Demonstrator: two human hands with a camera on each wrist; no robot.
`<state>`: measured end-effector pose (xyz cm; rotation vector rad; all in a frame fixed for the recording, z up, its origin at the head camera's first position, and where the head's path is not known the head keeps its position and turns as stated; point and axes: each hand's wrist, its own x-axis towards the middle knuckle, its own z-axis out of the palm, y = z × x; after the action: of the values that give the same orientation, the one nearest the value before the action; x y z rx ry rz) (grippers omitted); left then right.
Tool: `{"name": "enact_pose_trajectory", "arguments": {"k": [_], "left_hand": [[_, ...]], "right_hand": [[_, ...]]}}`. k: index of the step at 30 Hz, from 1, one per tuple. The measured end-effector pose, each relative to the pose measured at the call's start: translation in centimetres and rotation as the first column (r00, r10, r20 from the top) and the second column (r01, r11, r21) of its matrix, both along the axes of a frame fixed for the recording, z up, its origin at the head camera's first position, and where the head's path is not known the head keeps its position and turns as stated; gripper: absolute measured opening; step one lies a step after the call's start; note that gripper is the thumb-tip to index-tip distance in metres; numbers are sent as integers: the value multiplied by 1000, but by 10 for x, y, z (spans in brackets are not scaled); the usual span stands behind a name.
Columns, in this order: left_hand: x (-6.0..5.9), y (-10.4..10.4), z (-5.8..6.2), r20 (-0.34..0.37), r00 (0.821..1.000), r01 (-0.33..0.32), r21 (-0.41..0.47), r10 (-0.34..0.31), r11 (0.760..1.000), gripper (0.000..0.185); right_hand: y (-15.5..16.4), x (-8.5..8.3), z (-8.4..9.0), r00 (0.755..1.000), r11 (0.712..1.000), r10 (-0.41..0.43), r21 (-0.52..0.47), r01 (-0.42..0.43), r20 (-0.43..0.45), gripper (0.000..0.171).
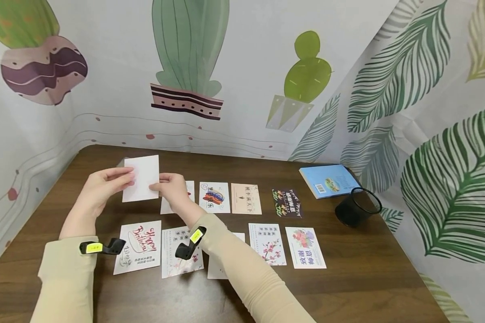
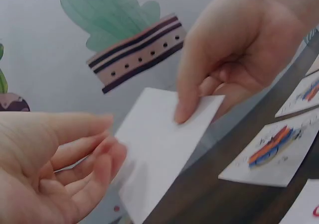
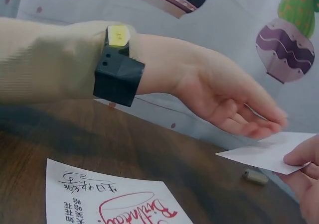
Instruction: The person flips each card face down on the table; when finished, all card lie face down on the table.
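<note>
A blank white card [image 1: 140, 181] is held up over the back left of the table. My right hand [image 1: 175, 190] pinches its right edge, thumb on the face toward me. At the opposite edge is my left hand [image 1: 103, 185], fingers loosely bent, fingertips right at the card's border. In the left wrist view, a gap shows between the left thumb and the other fingers [image 2: 115, 154]. Below lies a "Happy Birthday" card [image 1: 141, 246]. A partly hidden card [image 1: 167, 207] lies beneath my right hand, beside a card with red and blue brush strokes [image 1: 214, 197].
Printed cards lie in two rows, including a peach one [image 1: 245, 198], a dark one [image 1: 287, 203] and a flower bouquet one [image 1: 305, 247]. A black mesh pen holder [image 1: 353, 211] and blue book [image 1: 328, 179] stand at right. A small cylinder [image 3: 255, 176] lies at the left.
</note>
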<state>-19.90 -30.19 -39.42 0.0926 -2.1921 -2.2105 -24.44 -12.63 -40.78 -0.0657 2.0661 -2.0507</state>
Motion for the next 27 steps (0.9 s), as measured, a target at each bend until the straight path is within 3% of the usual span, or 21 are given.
{"name": "enact_pose_trajectory", "arguments": {"k": [3,6,9,11,15,27], "left_hand": [[0,-6,-7,35,996,-77,5,77,997,16],[-2,-10,-14,121,984,-116,-111,129,987,39],[-5,-11,-21,227,967,-53,-272,117,961,72],[-6,-12,-25,286,955,9,-306,83,952,84],[-9,-10,-32,335,941,74,-331,43,941,86],[-9,-12,-38,324,943,57,-366,70,929,77]], "right_hand": [[2,-1,-4,999,1000,-10,8,10,53,31],[5,-1,-8,995,1000,-4,4,4,101,31],[7,-1,-11,990,1000,17,-13,-15,141,31],[8,-1,-14,988,999,34,-12,-33,153,31],[9,0,-19,986,999,49,-8,-48,160,31],[16,2,-26,983,994,57,87,-73,173,27]]}}
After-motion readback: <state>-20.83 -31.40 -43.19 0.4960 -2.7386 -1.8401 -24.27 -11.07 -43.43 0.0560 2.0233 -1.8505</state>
